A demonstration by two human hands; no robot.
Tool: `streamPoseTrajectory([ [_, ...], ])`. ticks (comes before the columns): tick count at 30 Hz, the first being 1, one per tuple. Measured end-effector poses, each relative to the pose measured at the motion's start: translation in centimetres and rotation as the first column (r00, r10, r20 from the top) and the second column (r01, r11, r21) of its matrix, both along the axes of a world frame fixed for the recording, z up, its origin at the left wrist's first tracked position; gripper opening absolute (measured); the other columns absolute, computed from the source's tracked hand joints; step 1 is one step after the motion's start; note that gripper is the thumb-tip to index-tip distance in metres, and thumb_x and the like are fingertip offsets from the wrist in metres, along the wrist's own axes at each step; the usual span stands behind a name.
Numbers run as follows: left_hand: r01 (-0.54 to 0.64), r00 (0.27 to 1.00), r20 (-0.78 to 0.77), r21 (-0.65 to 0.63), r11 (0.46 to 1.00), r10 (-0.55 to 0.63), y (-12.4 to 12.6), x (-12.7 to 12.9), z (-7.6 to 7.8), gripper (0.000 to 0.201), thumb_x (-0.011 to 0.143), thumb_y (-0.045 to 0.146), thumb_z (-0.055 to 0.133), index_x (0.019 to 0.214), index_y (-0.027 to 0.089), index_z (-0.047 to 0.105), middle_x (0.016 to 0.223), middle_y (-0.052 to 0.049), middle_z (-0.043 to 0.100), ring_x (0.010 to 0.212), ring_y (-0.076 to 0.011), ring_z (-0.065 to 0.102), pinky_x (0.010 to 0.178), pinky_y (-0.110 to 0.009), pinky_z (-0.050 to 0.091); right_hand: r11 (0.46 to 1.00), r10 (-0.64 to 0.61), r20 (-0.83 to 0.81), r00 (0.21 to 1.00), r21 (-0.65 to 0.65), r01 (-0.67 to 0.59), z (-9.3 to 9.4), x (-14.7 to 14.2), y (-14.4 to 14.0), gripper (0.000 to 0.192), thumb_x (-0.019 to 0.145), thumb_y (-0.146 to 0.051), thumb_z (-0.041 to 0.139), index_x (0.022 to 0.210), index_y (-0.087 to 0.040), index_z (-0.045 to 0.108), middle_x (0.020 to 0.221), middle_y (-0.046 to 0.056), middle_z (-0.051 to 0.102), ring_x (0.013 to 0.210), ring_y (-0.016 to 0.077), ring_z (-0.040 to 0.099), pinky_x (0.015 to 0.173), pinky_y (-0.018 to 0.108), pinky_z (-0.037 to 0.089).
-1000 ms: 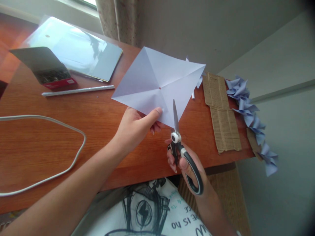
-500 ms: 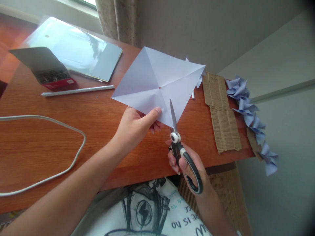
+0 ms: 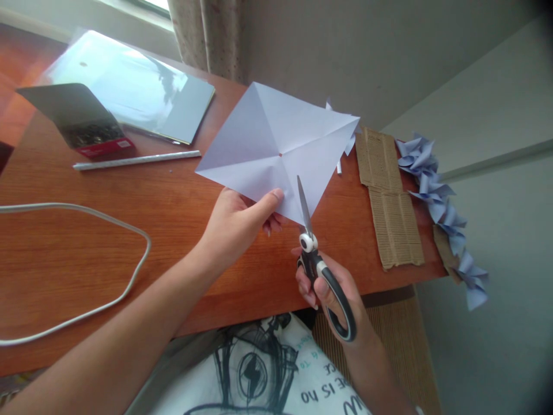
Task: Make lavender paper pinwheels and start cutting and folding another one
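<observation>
A square sheet of white paper (image 3: pixel 242 138) is held up over the table, creased along its diagonals, with a small reddish mark at its centre. My left hand (image 3: pixel 246 222) pinches its near edge, thumb on top and fingers beneath. In my right hand (image 3: pixel 332 288) is a pair of scissors (image 3: pixel 309 242) with black and white handles. One blade lies over the paper's nearest corner, pointing towards the centre; the other is mostly hidden under the sheet.
Corrugated cardboard (image 3: pixel 391 202) and folded paper pinwheels (image 3: pixel 436 196) line the table's right edge. At the left are an open box (image 3: pixel 97 129) of small metal pieces, a white rolled stick (image 3: pixel 138 161), a plastic-wrapped pack (image 3: pixel 142 86) and a white cable (image 3: pixel 144 253).
The scissors have shifted very slightly, their upper blade tilting a little to the left over the paper. My left hand and the sheet look almost unmoved.
</observation>
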State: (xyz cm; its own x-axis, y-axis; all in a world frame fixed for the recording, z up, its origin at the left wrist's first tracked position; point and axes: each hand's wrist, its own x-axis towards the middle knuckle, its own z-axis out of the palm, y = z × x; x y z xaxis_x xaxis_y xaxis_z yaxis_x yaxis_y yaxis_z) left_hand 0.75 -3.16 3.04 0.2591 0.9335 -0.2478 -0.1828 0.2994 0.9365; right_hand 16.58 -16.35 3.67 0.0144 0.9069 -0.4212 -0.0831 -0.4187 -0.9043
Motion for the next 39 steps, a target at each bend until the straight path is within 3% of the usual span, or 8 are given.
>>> streamPoseTrajectory([
  [13, -0.004, 1.0, -0.013, 0.018, 1.0, 0.004, 0.04, 0.03, 0.04, 0.025, 0.082, 0.027, 0.066, 0.061, 0.015, 0.064, 0.054, -0.002, 0.064, 0.046, -0.0126, 0.056, 0.046, -0.022, 0.045, 0.999, 0.042, 0.005, 0.999, 0.007, -0.042, -0.2, 0.39, 0.04, 0.047, 0.089, -0.06, 0.067, 0.118, -0.023, 0.064, 0.077, 0.0, 0.048, 0.06, 0.0124, 0.034, 0.048, 0.026, 0.025],
  [18, -0.004, 1.0, -0.025, 0.005, 1.0, 0.004, 0.04, 0.03, 0.16, 0.024, 0.082, 0.027, 0.066, 0.06, 0.016, 0.063, 0.054, -0.003, 0.064, 0.046, -0.013, 0.057, 0.046, -0.022, 0.046, 1.0, 0.006, 0.002, 1.0, 0.002, -0.006, -0.19, 0.24, 0.08, 0.045, 0.088, -0.06, 0.068, 0.111, -0.022, 0.064, 0.074, -0.001, 0.047, 0.058, 0.0118, 0.034, 0.047, 0.025, 0.027],
  [29, -0.011, 1.0, -0.013, 0.016, 1.0, 0.011, 0.0, 0.04, -0.01, 0.025, 0.082, 0.028, 0.067, 0.061, 0.015, 0.064, 0.053, -0.002, 0.064, 0.045, -0.0122, 0.057, 0.046, -0.022, 0.045, 0.998, -0.046, -0.04, 0.998, -0.033, 0.044, -0.15, -0.01, -0.04, 0.048, 0.085, -0.055, 0.073, 0.117, -0.02, 0.067, 0.073, -0.001, 0.05, 0.055, 0.0099, 0.036, 0.045, 0.023, 0.028],
  [39, 0.009, 1.0, -0.003, 0.031, 0.999, -0.009, 0.11, -0.16, -0.03, 0.026, 0.085, 0.025, 0.065, 0.061, 0.015, 0.064, 0.053, -0.003, 0.064, 0.046, -0.0125, 0.057, 0.045, -0.022, 0.045, 1.0, -0.001, -0.083, 0.997, -0.019, -0.001, -0.49, 0.38, -0.13, 0.044, 0.089, -0.052, 0.071, 0.121, -0.021, 0.067, 0.072, -0.003, 0.049, 0.052, 0.0079, 0.037, 0.044, 0.022, 0.029],
])
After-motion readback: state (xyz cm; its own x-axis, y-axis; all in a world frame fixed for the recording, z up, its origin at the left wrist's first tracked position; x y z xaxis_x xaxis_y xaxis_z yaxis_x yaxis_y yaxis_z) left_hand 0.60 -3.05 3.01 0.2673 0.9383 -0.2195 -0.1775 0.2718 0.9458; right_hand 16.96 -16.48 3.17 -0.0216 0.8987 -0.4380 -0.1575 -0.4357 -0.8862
